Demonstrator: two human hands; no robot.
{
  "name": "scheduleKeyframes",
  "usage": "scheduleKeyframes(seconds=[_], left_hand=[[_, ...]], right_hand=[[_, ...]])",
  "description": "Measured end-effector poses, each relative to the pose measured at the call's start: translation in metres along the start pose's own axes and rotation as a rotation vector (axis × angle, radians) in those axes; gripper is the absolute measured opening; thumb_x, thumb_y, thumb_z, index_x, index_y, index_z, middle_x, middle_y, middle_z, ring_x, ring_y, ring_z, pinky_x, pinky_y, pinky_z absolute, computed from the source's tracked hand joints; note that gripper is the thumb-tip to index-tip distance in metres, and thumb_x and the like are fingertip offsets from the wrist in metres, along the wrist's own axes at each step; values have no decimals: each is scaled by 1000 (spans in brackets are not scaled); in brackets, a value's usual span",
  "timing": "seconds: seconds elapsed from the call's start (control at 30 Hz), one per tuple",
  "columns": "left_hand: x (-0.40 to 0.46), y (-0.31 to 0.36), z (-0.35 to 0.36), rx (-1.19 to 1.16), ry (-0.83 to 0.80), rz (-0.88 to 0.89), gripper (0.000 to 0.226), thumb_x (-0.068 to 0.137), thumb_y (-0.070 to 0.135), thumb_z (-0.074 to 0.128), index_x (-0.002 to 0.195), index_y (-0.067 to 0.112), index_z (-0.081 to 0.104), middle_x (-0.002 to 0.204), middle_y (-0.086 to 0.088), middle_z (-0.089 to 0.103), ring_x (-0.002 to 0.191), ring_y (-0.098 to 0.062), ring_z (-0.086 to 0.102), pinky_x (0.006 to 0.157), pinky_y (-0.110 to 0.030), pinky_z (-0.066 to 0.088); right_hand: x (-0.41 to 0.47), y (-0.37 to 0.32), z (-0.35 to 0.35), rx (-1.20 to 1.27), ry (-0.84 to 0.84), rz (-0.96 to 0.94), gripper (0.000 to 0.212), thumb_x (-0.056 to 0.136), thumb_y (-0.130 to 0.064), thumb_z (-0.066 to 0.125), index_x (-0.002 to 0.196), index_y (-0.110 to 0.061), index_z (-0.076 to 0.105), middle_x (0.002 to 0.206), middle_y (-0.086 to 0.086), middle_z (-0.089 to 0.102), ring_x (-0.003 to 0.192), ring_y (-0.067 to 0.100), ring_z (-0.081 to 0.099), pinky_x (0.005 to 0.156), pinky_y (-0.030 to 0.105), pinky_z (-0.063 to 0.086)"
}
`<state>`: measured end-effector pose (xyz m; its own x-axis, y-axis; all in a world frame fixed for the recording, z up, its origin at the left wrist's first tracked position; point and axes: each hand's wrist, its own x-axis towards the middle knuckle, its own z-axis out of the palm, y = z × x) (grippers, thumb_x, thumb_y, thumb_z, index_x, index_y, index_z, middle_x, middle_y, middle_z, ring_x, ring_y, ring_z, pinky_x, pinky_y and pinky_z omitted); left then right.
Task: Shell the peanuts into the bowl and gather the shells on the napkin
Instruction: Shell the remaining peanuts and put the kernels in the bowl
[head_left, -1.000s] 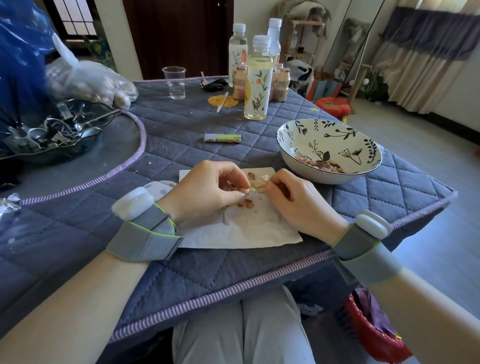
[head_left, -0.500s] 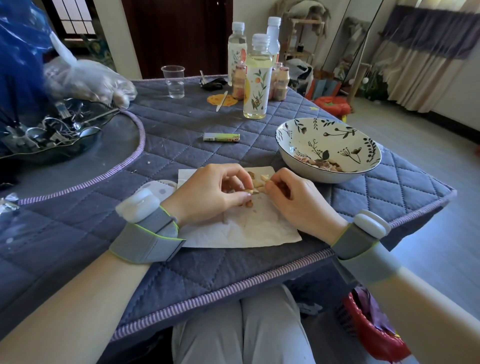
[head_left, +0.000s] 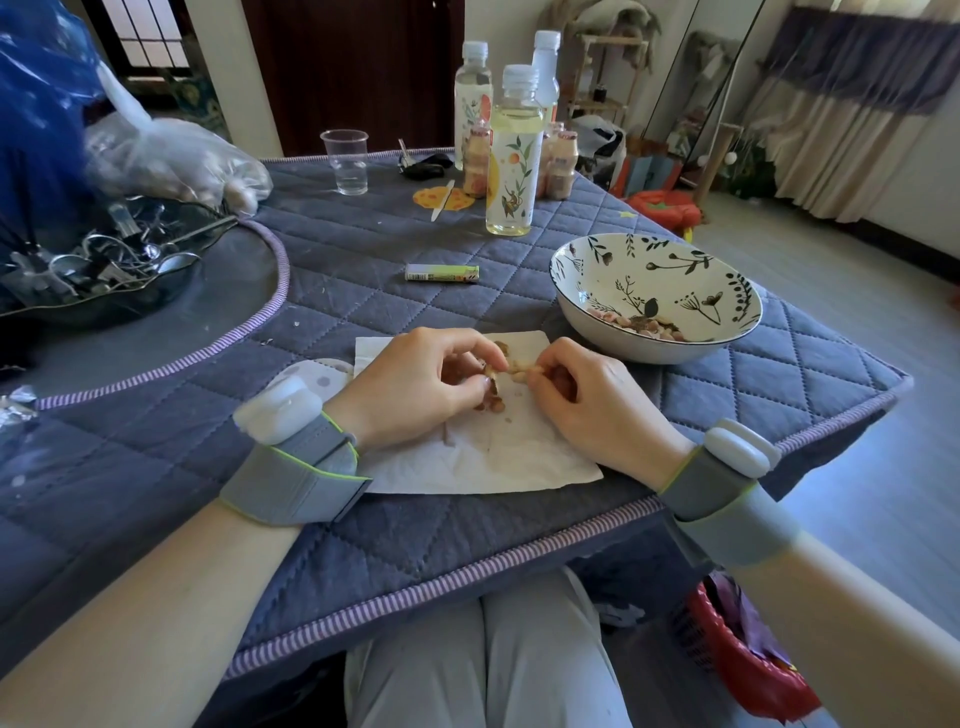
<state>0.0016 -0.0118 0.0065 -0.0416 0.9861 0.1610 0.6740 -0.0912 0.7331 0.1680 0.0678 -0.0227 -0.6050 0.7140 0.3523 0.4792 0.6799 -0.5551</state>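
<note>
A white napkin lies on the quilted table near the front edge, with bits of shell on it. Over the napkin, my left hand and my right hand pinch one peanut between their fingertips. The shell looks cracked, with pieces at my left fingertips. To the right stands a white bowl with black leaf patterns; shelled peanuts lie at its bottom.
Behind the napkin lie a small green tube, tall bottles and a clear plastic cup. A dark dish of metal clips and a plastic bag sit at the left. A red basket stands on the floor.
Both hands have stayed over the napkin, working the peanut; the fingertips have shifted slightly and the shell has come further apart.
</note>
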Motion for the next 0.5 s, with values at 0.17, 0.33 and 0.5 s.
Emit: scheduleKeyframes(seconds=[0.17, 0.33, 0.5], left_hand=[[-1, 0, -1, 39, 22, -5, 26, 84, 9, 57, 100, 25, 68, 72, 13, 63, 59, 7, 53, 57, -3, 36], [0, 0, 0, 73, 49, 7, 24, 85, 11, 58, 104, 21, 69, 73, 6, 66, 57, 6, 51, 56, -3, 35], [1, -4, 2, 174, 5, 50, 24, 83, 10, 59, 102, 22, 68, 83, 3, 71, 59, 3, 51, 57, -3, 33]], right_hand=[[-1, -2, 0, -46, -16, -36, 11, 85, -22, 57, 93, -16, 57, 60, -13, 37, 56, 5, 39, 53, 21, 30], [-3, -4, -1, -6, 21, -74, 21, 83, -24, 60, 103, -20, 54, 63, -12, 37, 59, 6, 41, 58, 25, 35], [-3, -3, -2, 31, 10, -82, 15, 82, -20, 61, 96, -18, 56, 62, -11, 37, 58, 6, 40, 58, 21, 33]])
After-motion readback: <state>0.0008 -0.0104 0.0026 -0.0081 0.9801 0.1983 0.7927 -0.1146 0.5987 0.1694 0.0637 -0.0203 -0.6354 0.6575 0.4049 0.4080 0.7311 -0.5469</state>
